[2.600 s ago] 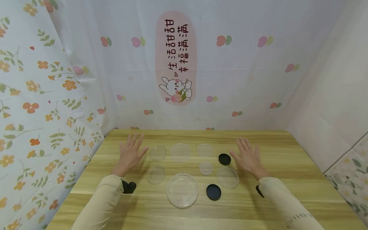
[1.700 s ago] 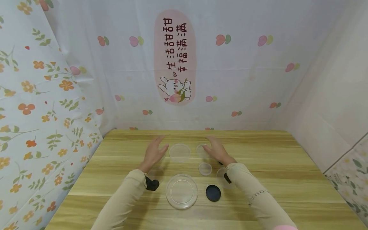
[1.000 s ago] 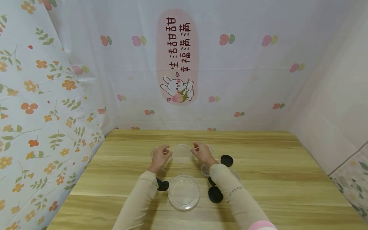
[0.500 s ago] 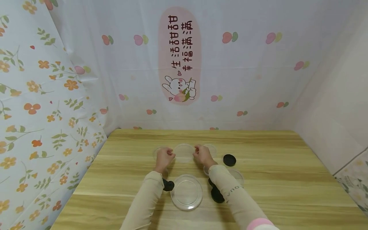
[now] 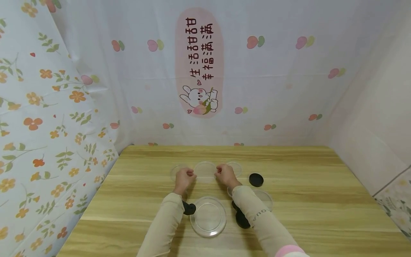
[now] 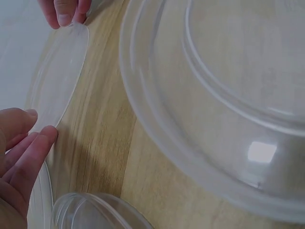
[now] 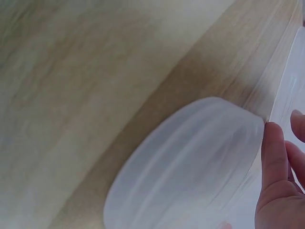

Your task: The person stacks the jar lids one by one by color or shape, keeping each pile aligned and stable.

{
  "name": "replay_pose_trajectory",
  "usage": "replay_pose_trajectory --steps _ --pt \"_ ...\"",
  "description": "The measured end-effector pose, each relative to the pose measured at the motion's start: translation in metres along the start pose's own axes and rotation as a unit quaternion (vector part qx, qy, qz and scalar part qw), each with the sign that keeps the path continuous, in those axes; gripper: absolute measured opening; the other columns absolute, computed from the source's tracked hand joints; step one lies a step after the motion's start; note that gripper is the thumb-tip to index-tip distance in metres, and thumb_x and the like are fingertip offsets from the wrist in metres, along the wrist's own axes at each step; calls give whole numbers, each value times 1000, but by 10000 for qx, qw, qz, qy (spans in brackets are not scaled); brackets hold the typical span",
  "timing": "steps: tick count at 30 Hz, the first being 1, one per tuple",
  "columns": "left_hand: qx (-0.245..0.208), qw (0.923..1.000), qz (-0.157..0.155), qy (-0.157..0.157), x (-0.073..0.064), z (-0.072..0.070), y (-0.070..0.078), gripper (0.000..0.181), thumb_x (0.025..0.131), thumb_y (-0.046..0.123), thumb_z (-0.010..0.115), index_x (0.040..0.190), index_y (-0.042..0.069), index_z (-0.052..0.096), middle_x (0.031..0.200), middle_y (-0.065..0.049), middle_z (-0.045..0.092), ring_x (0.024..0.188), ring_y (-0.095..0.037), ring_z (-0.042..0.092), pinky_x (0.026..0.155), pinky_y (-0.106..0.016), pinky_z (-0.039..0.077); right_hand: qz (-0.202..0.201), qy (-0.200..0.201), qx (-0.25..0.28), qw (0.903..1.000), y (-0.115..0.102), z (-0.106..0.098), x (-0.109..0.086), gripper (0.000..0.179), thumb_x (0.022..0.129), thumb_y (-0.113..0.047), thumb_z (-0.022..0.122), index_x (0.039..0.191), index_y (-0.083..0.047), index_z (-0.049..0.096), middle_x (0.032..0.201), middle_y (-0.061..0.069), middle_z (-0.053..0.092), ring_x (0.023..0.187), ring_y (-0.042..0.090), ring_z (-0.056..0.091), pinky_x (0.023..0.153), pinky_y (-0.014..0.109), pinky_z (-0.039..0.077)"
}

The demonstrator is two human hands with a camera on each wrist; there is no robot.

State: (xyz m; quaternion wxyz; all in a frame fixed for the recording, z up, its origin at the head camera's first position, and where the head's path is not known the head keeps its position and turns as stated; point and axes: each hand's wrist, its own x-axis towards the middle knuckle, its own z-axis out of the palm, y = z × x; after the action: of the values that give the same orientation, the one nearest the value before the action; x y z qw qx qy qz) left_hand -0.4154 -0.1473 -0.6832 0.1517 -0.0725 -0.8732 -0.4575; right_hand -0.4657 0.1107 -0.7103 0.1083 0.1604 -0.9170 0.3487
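Clear plastic disc [image 5: 204, 169] toward the far edge of the wood-grain tabletop [image 5: 305, 200], its rim pinched at the left by the left hand [image 5: 184, 177] and at the right by the right hand [image 5: 226, 175]; whether it is raised cannot be told. A larger clear round lid [image 5: 208, 216] lies nearer the person. To the right lies a black round lid [image 5: 256, 180]; a second black lid [image 5: 242, 219] is partly hidden by the right sleeve [image 5: 261, 214].

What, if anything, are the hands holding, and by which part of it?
A clear plastic disc, by opposite sides of its rim: the left hand pinches the left edge, the right hand the right edge.
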Motion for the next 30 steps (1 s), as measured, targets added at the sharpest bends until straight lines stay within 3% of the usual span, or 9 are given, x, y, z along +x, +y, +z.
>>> replay_pose_trajectory --steps 4,10,14,18,20,22,26,29,30 --pt "101 9999 -16 58 12 23 -48 22 68 39 73 84 26 66 71 13 61 64 -4 59 57 -25 49 48 -125 110 9998 -5 -5 -2 40 73 -44 68 98 -13 66 78 -11 59 71 4 55 61 23 48" --pt "290 9992 -273 -41 22 43 -93 32 62 38 78 87 23 67 72 12 63 65 -4 60 58 -26 50 329 -591 263 9974 -99 -77 -32 32 73 -20 73 96 1 65 79 3 61 71 15 57 62 26 48" --pt "260 9987 -353 -254 22 42 -94 33 62 36 78 89 21 68 73 10 64 66 -6 61 59 -27 50 738 -942 428 9919 -154 -121 -49 31 72 -15 73 95 4 63 79 5 60 72 17 57 64 28 48" --pt "121 9994 180 -273 13 32 -80 31 61 45 76 83 24 68 68 12 62 61 -3 59 52 -21 47 693 -1054 586 9903 -168 -136 -56 29 72 -18 74 91 2 63 76 4 59 69 16 56 61 27 48" --pt "-44 9987 291 -411 4 18 -58 31 61 46 76 81 24 67 67 12 61 60 -2 58 50 -20 46 679 -1059 657 9899 -179 -145 -62 26 72 -15 73 88 3 63 75 6 59 69 17 56 60 27 48" --pt "-179 9974 378 -594 -8 -4 -16 30 64 39 76 83 17 68 67 8 63 60 -4 59 48 -20 46 862 -1126 614 9880 -197 -158 -69 24 71 -8 73 88 6 62 75 8 59 70 20 56 61 29 48" --pt "-273 9941 -113 -1039 -42 -71 118 26 68 12 75 86 -4 65 71 -10 65 65 -17 62 54 -26 49 805 -1130 567 9887 -215 -170 -78 20 72 -4 71 85 7 61 73 8 58 68 17 55 61 27 47" --pt "-275 9911 -607 -1154 -62 -108 195 24 69 0 71 88 -12 62 77 -19 64 72 -25 62 60 -27 50 850 -1196 580 9875 -219 -173 -81 19 72 -4 71 84 6 60 71 5 56 66 14 52 60 24 46" --pt "-256 9908 -655 -1155 -66 -114 208 23 69 -3 69 88 -14 60 78 -21 63 72 -27 62 61 -26 50 956 -1220 664 9857 -221 -175 -81 19 71 -4 72 83 4 60 70 4 55 66 13 51 59 23 45"
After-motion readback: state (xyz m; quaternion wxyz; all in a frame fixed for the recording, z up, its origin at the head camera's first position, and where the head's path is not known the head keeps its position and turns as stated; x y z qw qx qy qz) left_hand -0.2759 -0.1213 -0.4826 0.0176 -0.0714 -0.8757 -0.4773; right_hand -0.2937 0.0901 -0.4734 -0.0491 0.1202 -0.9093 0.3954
